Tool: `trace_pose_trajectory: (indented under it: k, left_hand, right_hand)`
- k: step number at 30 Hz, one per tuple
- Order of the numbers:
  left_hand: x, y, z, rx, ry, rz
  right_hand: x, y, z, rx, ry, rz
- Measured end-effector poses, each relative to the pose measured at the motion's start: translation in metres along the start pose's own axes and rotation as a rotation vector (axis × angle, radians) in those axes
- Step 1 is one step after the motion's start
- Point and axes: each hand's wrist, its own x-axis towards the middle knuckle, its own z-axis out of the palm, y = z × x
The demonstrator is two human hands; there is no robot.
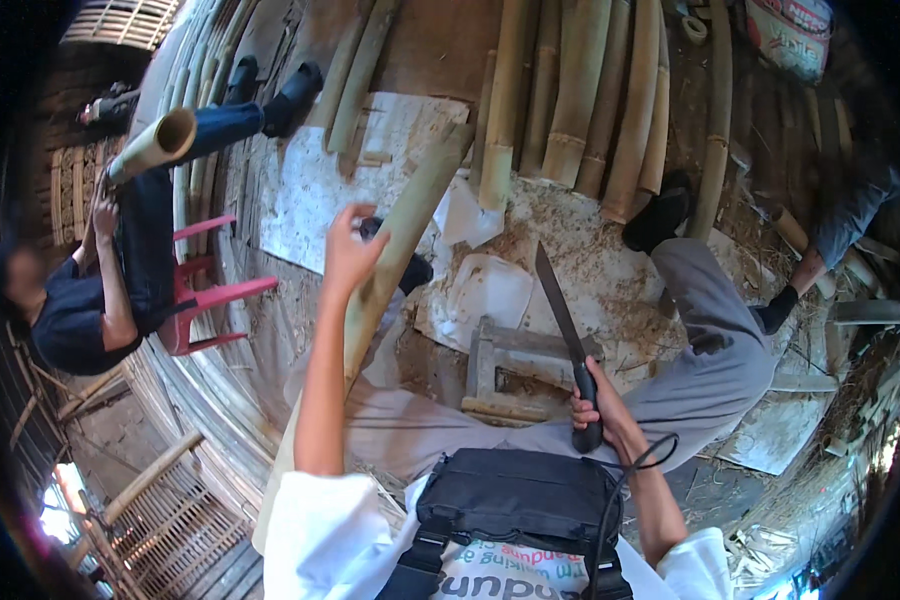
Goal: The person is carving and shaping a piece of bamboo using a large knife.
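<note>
The left hand (351,250), fingers apart, perhaps steadies the pole (412,225), while right of it the right hand (600,402) clasps the knife (572,342) by its handle (583,378), seemingly so the blade (557,300) points away.

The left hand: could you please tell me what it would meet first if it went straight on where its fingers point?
Most likely the long bamboo pole, just right of the left hand, though this picture leaves the depth between them unclear.
</note>
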Motion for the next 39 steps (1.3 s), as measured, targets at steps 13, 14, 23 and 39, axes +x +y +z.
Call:
trace_pose_trajectory:
  k: [13, 14, 23, 39]
  left_hand:
    - [0.194, -0.034, 0.192, 0.701, -0.390, -0.557]
    - [0.193, -0.032, 0.186, 0.682, -0.408, -0.563]
    - [0.227, 0.094, 0.040, 0.572, -0.006, -0.202]
    - [0.029, 0.245, -0.414, 0.242, 0.697, 0.242]
  right_hand:
    - [0.034, -0.032, 0.009, 0.068, 0.156, 0.045]
    - [0.035, -0.034, 0.010, 0.046, 0.175, 0.045]
    - [0.029, -0.030, 0.023, -0.035, 0.149, -0.048]
    - [0.001, 0.022, -0.015, -0.299, -0.169, -0.389]
